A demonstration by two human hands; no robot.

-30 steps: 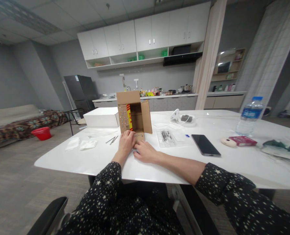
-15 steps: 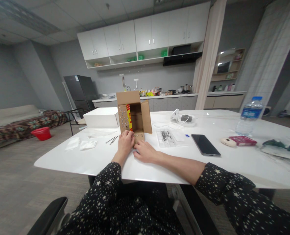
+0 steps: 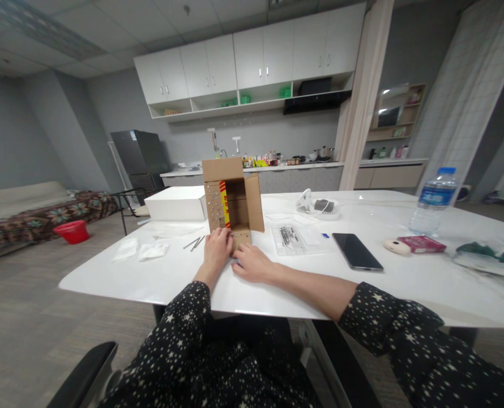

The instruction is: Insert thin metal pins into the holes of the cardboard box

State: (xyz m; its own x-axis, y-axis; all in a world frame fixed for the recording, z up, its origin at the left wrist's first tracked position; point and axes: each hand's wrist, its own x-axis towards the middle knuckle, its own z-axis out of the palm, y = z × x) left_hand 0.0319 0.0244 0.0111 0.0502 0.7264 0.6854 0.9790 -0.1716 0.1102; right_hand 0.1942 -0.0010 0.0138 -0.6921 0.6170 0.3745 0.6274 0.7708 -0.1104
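An open brown cardboard box (image 3: 235, 195) lies on its side on the white table (image 3: 303, 272), its opening toward me, with rows of small screws stuck through its left and bottom flaps. My left hand (image 3: 218, 249) rests on the bottom flap with curled fingers at the screws. Beside it, my right hand (image 3: 252, 263) lies on the table with its fingertips at the flap's front edge. Whether either hand pinches a screw is hidden.
A white box (image 3: 176, 203) stands left of the carton, with loose nails (image 3: 196, 242) and white wrappers (image 3: 144, 249) nearby. To the right lie a clear tray of screws (image 3: 290, 238), a black phone (image 3: 357, 251), a charger (image 3: 320, 205), a water bottle (image 3: 434, 201) and a pink pack (image 3: 422, 244).
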